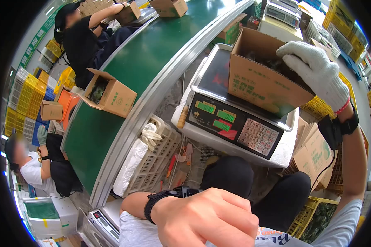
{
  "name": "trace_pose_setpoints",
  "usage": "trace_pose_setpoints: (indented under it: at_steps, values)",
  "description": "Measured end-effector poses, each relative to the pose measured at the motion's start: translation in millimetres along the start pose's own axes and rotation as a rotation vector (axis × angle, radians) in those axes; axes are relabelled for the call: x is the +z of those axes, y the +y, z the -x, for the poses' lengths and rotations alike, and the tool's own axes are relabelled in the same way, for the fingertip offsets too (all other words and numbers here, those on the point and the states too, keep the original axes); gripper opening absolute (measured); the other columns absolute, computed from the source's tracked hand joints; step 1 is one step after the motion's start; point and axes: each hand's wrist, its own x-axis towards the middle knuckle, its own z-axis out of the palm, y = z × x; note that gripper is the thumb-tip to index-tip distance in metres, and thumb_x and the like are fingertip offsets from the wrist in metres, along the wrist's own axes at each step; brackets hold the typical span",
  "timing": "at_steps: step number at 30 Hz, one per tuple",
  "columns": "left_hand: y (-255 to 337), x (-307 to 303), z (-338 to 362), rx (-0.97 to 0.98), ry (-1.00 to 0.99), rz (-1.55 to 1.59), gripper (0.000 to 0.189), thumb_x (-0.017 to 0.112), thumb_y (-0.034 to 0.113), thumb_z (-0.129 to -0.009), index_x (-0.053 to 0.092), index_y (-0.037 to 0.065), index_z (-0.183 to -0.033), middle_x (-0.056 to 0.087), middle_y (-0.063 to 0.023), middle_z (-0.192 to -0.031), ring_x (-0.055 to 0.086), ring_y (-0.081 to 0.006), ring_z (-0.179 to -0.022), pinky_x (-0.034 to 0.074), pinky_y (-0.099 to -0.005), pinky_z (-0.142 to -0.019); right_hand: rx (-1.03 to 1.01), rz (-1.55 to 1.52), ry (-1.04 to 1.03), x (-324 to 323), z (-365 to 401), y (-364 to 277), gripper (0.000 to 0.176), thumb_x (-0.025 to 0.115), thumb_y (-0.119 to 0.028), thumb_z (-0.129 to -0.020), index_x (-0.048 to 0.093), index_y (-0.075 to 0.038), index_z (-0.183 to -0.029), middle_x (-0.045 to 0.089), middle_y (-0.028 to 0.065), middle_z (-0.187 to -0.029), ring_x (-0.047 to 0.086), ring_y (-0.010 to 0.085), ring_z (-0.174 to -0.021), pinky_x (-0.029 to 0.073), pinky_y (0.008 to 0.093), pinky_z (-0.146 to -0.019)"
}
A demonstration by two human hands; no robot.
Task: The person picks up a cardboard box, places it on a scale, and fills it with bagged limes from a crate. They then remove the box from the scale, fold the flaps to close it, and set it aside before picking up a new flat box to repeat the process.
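Note:
My right hand [311, 68], in a white knitted glove, is over the right side of a cardboard box [264, 84]. Its fingers are slightly bent and apart, pointing across the opening, with nothing visible in them. Dark contents in the box are hard to make out. The box stands open on the platform of a digital weighing scale [235, 127] with lit green displays and a keypad. Close to the camera, before my chest, my bare left hand [208, 218] has its fingers curled in. Whatever they hold, if anything, is hidden.
Left of the scale runs a green conveyor belt [150, 61] with a metal rail, carrying another open box [111, 96]. Below it stands a white plastic basket [154, 158]. Flattened cartons [313, 152] and a yellow crate [294, 222] are at right. Two people work beyond the belt.

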Motion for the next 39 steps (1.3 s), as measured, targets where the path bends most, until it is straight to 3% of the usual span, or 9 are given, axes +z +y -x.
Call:
trace_pose_setpoints:
  at_steps: [2, 4, 5, 7, 9, 10, 20, 27, 39]
  values:
    - [-14.2, 12.3, 10.4, 0.019, -0.04, 0.019, 0.01, 0.074, 0.015, -0.091, 0.079, 0.012, -0.099, 0.068, -0.0038, -0.079, 0.061, -0.0156, -0.064, 0.042, -0.0255, -0.053, -0.026, 0.013, 0.039, 4.8, -1.8, 5.9, 0.024, 0.058, -0.019, -0.101, 0.068, -0.003, -0.115, 0.071, 0.0125, -0.107, 0.069, 0.0246, -0.097, 0.055, 0.0327, -0.091]
    - [-30.1, 36.9, -5.2, 0.337, 0.559, 0.032, 0.012, 0.077, 0.018, -0.09, 0.077, 0.008, -0.097, 0.069, -0.005, -0.08, 0.063, -0.0172, -0.066, 0.045, -0.0271, -0.054, -0.05, 0.032, 0.081, 7.3, -2.6, 10.4, 0.024, 0.059, -0.021, -0.1, 0.069, -0.006, -0.115, 0.072, 0.0128, -0.102, 0.07, 0.0261, -0.093, 0.056, 0.0333, -0.087]
    - [-17.8, 1.0, 14.0, -0.009, 0.095, 0.081, 0.018, 0.079, 0.021, -0.088, 0.075, 0.005, -0.096, 0.07, -0.0064, -0.08, 0.064, -0.0193, -0.066, 0.047, -0.0286, -0.055, -0.101, 0.058, 0.056, 6.9, -4.0, 12.1, 0.025, 0.061, -0.02, -0.097, 0.069, -0.006, -0.117, 0.072, 0.0138, -0.103, 0.07, 0.0277, -0.094, 0.057, 0.0338, -0.086]
    - [-33.1, 50.7, 41.3, -0.09, 0.628, 0.21, 0.019, 0.079, 0.018, -0.088, 0.073, 0.004, -0.098, 0.072, -0.0077, -0.082, 0.064, -0.0213, -0.066, 0.048, -0.0299, -0.057, -0.156, 0.093, 0.038, 4.3, -7.3, 10.4, 0.027, 0.063, -0.019, -0.095, 0.069, -0.007, -0.118, 0.072, 0.0148, -0.105, 0.07, 0.0292, -0.096, 0.057, 0.0343, -0.086]
    - [-28.9, 39.6, 47.2, -0.377, 0.403, 0.191, 0.018, 0.079, 0.018, -0.088, 0.073, 0.003, -0.098, 0.072, -0.0081, -0.084, 0.064, -0.0227, -0.067, 0.048, -0.0323, -0.058, -0.071, 0.405, -0.145, 4.4, -8.2, 1.6, 0.035, 0.067, -0.018, -0.089, 0.069, -0.008, -0.122, 0.071, 0.0178, -0.108, 0.069, 0.0321, -0.099, 0.058, 0.0359, -0.083]
    - [-27.6, 11.1, 24.4, -0.287, 0.132, 0.044, 0.018, 0.078, 0.017, -0.088, 0.073, 0.003, -0.099, 0.071, -0.0081, -0.085, 0.065, -0.0235, -0.07, 0.048, -0.0337, -0.061, -0.118, 0.407, -0.166, 4.8, -11.2, 6.1, 0.042, 0.069, -0.019, -0.085, 0.067, -0.011, -0.127, 0.071, 0.0189, -0.105, 0.07, 0.0339, -0.096, 0.059, 0.0378, -0.079]
    - [-43.7, 30.4, 53.1, -0.625, 0.243, 0.157, 0.017, 0.078, 0.016, -0.088, 0.073, 0.003, -0.096, 0.071, -0.0093, -0.084, 0.066, -0.025, -0.072, 0.05, -0.0348, -0.065, 0.007, 0.432, -0.542, 10.7, -36.4, -1.2, 0.041, 0.06, -0.012, -0.085, 0.065, -0.02, -0.125, 0.072, 0.0178, -0.088, 0.071, 0.0382, -0.086, 0.057, 0.0451, -0.071]
    - [-57.1, 24.0, 58.3, -0.508, 0.143, 0.099, 0.022, 0.078, 0.012, -0.087, 0.069, 0.003, -0.104, 0.073, -0.0119, -0.097, 0.069, -0.0251, -0.085, 0.053, -0.0337, -0.075, 0.089, 0.251, -0.383, 14.4, -27.5, 0.3, 0.024, 0.067, -0.027, -0.082, 0.073, -0.013, -0.101, 0.072, 0.0143, -0.095, 0.069, 0.0353, -0.095, 0.055, 0.046, -0.08]
    - [-52.2, 23.7, 60.8, -0.498, 0.163, 0.088, 0.027, 0.079, 0.008, -0.084, 0.067, 0.0, -0.107, 0.073, -0.0123, -0.097, 0.068, -0.0251, -0.085, 0.054, -0.0353, -0.077, -0.156, 0.642, -0.118, 29.7, -32.3, 14.6, 0.011, 0.063, -0.009, -0.083, 0.069, -0.005, -0.091, 0.071, 0.0155, -0.083, 0.073, 0.0345, -0.083, 0.06, 0.0423, -0.067]
